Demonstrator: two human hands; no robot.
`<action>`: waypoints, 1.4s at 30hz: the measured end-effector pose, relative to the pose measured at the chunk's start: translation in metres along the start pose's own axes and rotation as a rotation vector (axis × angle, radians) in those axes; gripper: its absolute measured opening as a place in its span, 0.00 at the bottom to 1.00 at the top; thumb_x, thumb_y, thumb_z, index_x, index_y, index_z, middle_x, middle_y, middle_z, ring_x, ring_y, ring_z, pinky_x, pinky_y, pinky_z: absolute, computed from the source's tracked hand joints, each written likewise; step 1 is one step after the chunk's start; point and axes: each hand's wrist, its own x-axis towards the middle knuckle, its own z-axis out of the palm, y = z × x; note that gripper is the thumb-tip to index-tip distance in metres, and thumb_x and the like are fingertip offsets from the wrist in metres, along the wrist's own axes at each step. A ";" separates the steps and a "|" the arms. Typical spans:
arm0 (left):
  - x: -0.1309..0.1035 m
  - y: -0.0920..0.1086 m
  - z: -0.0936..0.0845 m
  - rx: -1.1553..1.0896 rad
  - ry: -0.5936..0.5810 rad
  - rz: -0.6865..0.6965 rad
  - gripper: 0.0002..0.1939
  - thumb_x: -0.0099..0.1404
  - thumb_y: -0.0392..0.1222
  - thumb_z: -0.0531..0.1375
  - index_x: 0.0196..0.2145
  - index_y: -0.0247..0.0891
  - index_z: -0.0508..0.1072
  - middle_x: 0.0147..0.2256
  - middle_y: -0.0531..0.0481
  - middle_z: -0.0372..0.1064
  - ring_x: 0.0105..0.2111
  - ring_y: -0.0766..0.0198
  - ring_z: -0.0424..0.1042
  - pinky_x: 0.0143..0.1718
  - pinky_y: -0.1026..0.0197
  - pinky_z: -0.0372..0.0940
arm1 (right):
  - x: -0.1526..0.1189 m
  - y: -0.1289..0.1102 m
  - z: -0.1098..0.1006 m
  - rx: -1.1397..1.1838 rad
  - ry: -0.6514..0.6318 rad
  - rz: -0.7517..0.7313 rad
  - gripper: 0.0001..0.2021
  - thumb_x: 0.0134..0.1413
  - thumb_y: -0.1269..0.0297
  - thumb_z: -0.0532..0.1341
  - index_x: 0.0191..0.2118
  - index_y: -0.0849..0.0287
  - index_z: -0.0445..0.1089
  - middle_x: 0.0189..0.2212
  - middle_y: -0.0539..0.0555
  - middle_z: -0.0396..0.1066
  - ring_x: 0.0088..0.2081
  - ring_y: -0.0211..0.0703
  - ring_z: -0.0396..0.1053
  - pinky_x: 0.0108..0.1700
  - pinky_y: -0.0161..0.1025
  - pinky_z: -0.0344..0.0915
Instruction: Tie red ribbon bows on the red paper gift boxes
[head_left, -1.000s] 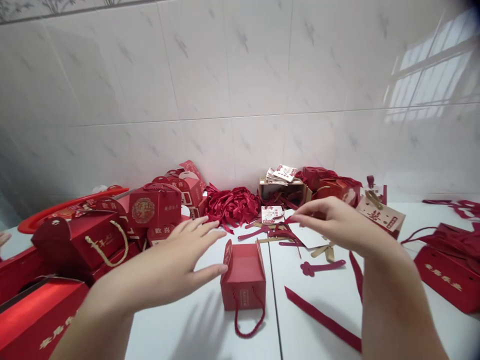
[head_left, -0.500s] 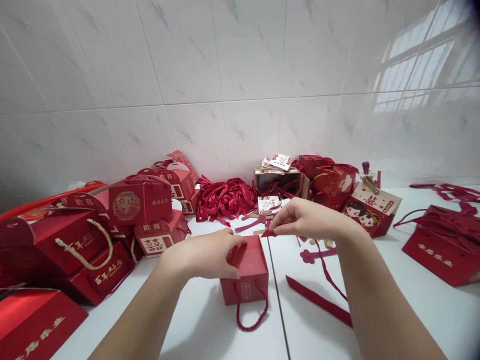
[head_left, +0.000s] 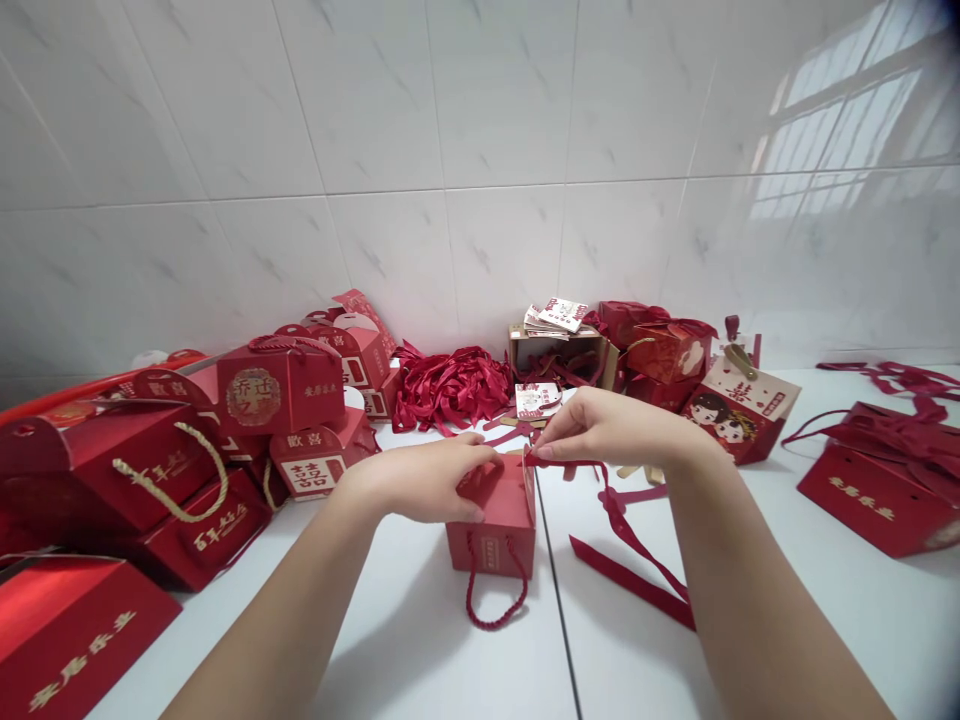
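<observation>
A small red gift box (head_left: 491,552) stands on the white table, its twisted rope handle (head_left: 491,625) hanging down the front. My left hand (head_left: 439,482) grips the box from the left, with the thumb at the front of its top and the fingers toward the back; part of the top is hidden under it. At the upper right edge of the box, my right hand (head_left: 581,432) pinches the end of a dark red ribbon (head_left: 634,582). The ribbon runs right from the fingertips and drops loosely onto the table. Whether its tip is through a hole I cannot tell.
Stacked red gift boxes (head_left: 285,395) fill the left side. A heap of red ribbon (head_left: 454,388) lies by the tiled wall, beside an open box (head_left: 517,350) with cards on top. To the right stand a cream and red box (head_left: 739,410) and a ribbon-tied box (head_left: 870,490).
My right hand has brought the ribbon's end down and left against the box's edge, and the ribbon now trails rightward from the fingers. My left hand keeps its hold on the box.
</observation>
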 end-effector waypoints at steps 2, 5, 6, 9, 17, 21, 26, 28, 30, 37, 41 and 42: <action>0.003 0.001 0.001 -0.011 0.071 0.037 0.22 0.61 0.49 0.53 0.53 0.45 0.67 0.58 0.44 0.58 0.54 0.51 0.63 0.46 0.56 0.63 | 0.002 0.002 0.001 -0.006 -0.023 -0.013 0.12 0.50 0.58 0.61 0.29 0.59 0.78 0.21 0.49 0.69 0.22 0.34 0.57 0.24 0.33 0.52; 0.008 0.002 0.004 -0.074 0.211 0.108 0.19 0.65 0.50 0.49 0.47 0.43 0.72 0.57 0.45 0.59 0.58 0.52 0.57 0.50 0.56 0.61 | 0.007 0.007 0.002 0.000 -0.056 -0.036 0.12 0.50 0.59 0.61 0.31 0.59 0.78 0.22 0.50 0.70 0.23 0.34 0.57 0.26 0.33 0.54; 0.010 0.003 0.006 -0.094 0.243 0.115 0.18 0.66 0.50 0.49 0.45 0.43 0.73 0.56 0.46 0.61 0.58 0.52 0.57 0.50 0.56 0.61 | 0.008 0.009 0.003 0.008 -0.060 -0.044 0.12 0.50 0.59 0.60 0.32 0.59 0.78 0.24 0.51 0.71 0.24 0.35 0.58 0.26 0.33 0.55; 0.014 0.007 0.008 -0.153 0.306 0.096 0.16 0.64 0.50 0.51 0.38 0.41 0.75 0.51 0.46 0.67 0.52 0.52 0.64 0.47 0.57 0.63 | 0.011 0.011 0.004 0.018 -0.063 -0.067 0.12 0.49 0.59 0.60 0.35 0.59 0.79 0.24 0.51 0.70 0.25 0.36 0.58 0.27 0.34 0.54; 0.020 0.007 0.012 -0.211 0.366 0.079 0.17 0.62 0.50 0.52 0.25 0.37 0.72 0.39 0.44 0.72 0.38 0.55 0.72 0.37 0.59 0.64 | 0.011 0.007 0.005 -0.010 -0.092 -0.067 0.14 0.50 0.58 0.59 0.37 0.57 0.78 0.20 0.46 0.63 0.21 0.32 0.49 0.24 0.33 0.48; 0.014 0.002 0.010 -0.216 0.439 0.062 0.14 0.64 0.49 0.51 0.30 0.38 0.70 0.47 0.44 0.68 0.48 0.53 0.67 0.46 0.55 0.63 | 0.007 0.006 0.005 -0.045 -0.034 -0.049 0.12 0.50 0.58 0.60 0.32 0.58 0.78 0.20 0.47 0.66 0.21 0.33 0.54 0.23 0.33 0.51; -0.008 0.011 -0.004 -0.338 0.651 0.081 0.13 0.67 0.47 0.48 0.32 0.39 0.67 0.47 0.45 0.67 0.48 0.57 0.66 0.47 0.56 0.62 | 0.005 -0.003 0.009 0.127 0.172 -0.071 0.12 0.50 0.59 0.63 0.39 0.57 0.76 0.37 0.54 0.75 0.37 0.42 0.70 0.35 0.35 0.65; -0.019 0.018 -0.009 -0.378 0.752 0.124 0.13 0.68 0.46 0.48 0.31 0.38 0.66 0.48 0.46 0.66 0.49 0.58 0.65 0.48 0.57 0.61 | 0.007 -0.010 0.013 0.317 0.149 -0.153 0.15 0.52 0.58 0.62 0.45 0.55 0.73 0.44 0.54 0.74 0.44 0.43 0.70 0.42 0.37 0.66; -0.028 0.024 -0.013 -0.402 0.813 0.143 0.13 0.68 0.45 0.48 0.30 0.37 0.65 0.49 0.46 0.65 0.48 0.58 0.66 0.48 0.57 0.61 | 0.008 -0.017 0.018 0.486 0.128 -0.215 0.15 0.53 0.59 0.62 0.46 0.55 0.72 0.43 0.54 0.74 0.43 0.40 0.71 0.42 0.35 0.67; -0.039 0.017 -0.012 -0.349 0.639 -0.053 0.17 0.66 0.56 0.48 0.37 0.41 0.66 0.40 0.49 0.70 0.36 0.59 0.68 0.34 0.60 0.63 | 0.002 -0.025 0.017 0.665 0.372 -0.298 0.09 0.47 0.61 0.68 0.33 0.60 0.73 0.28 0.50 0.74 0.32 0.36 0.71 0.35 0.34 0.66; -0.027 0.000 -0.006 -0.174 0.312 -0.258 0.22 0.58 0.62 0.53 0.39 0.42 0.69 0.36 0.47 0.73 0.32 0.55 0.70 0.27 0.60 0.60 | -0.021 -0.032 0.010 0.670 0.550 -0.428 0.06 0.49 0.63 0.67 0.33 0.58 0.73 0.27 0.49 0.73 0.29 0.35 0.70 0.32 0.33 0.66; -0.022 -0.003 -0.005 -0.119 0.233 -0.291 0.22 0.57 0.61 0.54 0.37 0.41 0.70 0.35 0.46 0.73 0.31 0.54 0.71 0.26 0.60 0.60 | -0.029 -0.035 0.009 0.664 0.600 -0.467 0.05 0.49 0.64 0.67 0.32 0.58 0.74 0.27 0.48 0.73 0.28 0.34 0.69 0.31 0.33 0.66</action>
